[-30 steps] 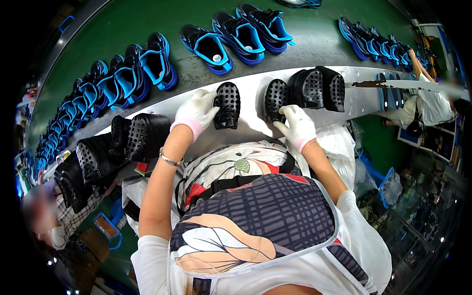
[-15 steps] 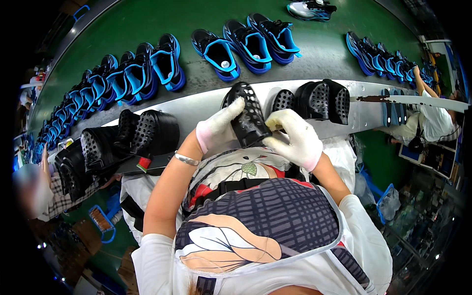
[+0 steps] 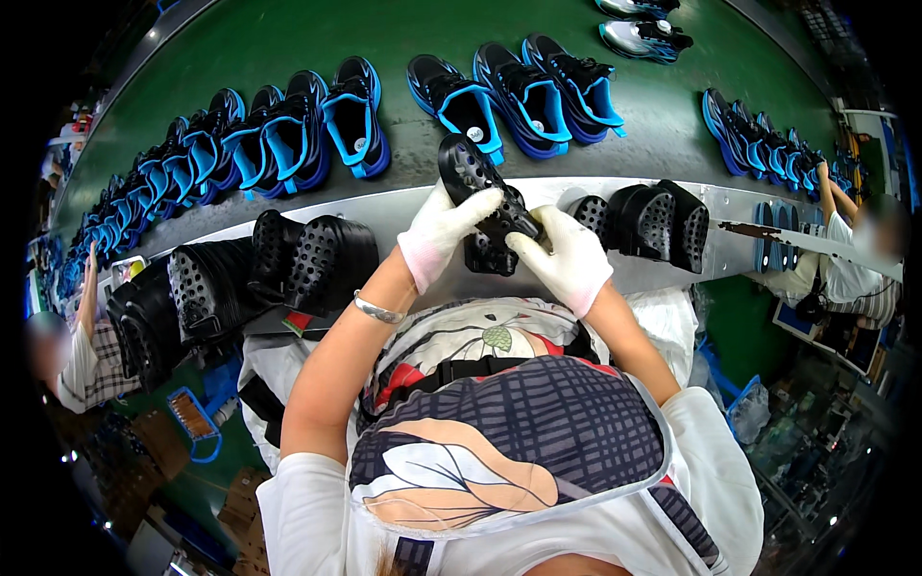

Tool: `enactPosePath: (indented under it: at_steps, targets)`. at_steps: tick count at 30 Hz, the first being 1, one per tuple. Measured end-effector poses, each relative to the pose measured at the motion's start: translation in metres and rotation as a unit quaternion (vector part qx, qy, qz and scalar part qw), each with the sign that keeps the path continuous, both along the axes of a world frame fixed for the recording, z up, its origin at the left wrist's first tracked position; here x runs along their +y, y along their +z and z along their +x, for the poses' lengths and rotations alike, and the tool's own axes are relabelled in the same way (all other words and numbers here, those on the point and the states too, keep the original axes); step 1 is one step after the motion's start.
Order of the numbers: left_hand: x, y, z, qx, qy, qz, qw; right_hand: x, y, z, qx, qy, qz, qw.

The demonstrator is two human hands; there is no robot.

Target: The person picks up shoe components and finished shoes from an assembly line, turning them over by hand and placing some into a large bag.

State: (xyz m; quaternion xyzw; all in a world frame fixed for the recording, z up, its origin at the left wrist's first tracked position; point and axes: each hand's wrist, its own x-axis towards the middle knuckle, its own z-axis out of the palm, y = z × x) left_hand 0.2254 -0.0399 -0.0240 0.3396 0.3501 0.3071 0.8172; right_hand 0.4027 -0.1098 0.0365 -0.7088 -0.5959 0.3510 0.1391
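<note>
Black perforated insoles [image 3: 467, 171] are held up in front of me, sole-shaped and dotted with holes. My left hand [image 3: 444, 226], in a white glove, is closed round their left side with the thumb across the top. My right hand [image 3: 565, 257], gloved too, pinches their lower right edge. Below the thumbs hangs a lower black part [image 3: 488, 257]; whether it is a separate insole I cannot tell. Just right of my right hand, a stack of similar black insoles [image 3: 645, 223] stands on the metal ledge [image 3: 408, 202].
More black insole stacks [image 3: 331, 264] line the ledge at left. Beyond it, black-and-blue sneakers [image 3: 357, 120] stand in rows on the green belt [image 3: 288, 43], with three sneakers [image 3: 533, 101] straight ahead. Silvery shoes [image 3: 645, 40] lie farther off. Co-workers stand at both sides.
The insoles have tilted further to the left, and a lower part now shows under them. My left thumb has moved down across them. The whole view has shifted slightly.
</note>
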Motion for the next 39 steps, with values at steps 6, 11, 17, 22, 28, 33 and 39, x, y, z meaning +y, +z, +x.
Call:
enactPosePath:
  at_steps: [6,11,17,22,28,33,39]
  targets:
    - [0.031,0.002,-0.01,0.04,-0.107,-0.101,0.988,0.033,0.009,0.0,-0.047,0.046,-0.007,0.998]
    - [0.058,0.002,-0.014,0.283,-0.212,0.177,0.918,0.09,-0.002,0.026,-0.16,0.102,-0.032,0.981]
    - [0.075,-0.021,-0.016,0.377,-0.218,0.421,0.796,0.173,0.001,0.017,-0.265,0.237,-0.11,0.928]
    - [0.094,-0.027,-0.002,0.399,-0.276,0.421,0.767,0.204,-0.038,-0.016,-0.291,0.242,-0.085,0.922]
    - [0.108,-0.072,0.023,0.392,-0.343,0.289,0.803,0.208,-0.098,-0.041,-0.255,0.121,-0.126,0.951]
    - [0.118,-0.142,0.045,0.39,-0.375,0.248,0.803,0.223,-0.115,-0.047,-0.191,0.081,-0.162,0.965]
    - [0.14,-0.111,0.05,0.449,-0.452,0.2,0.744,0.236,-0.12,-0.041,-0.18,0.114,-0.164,0.963]
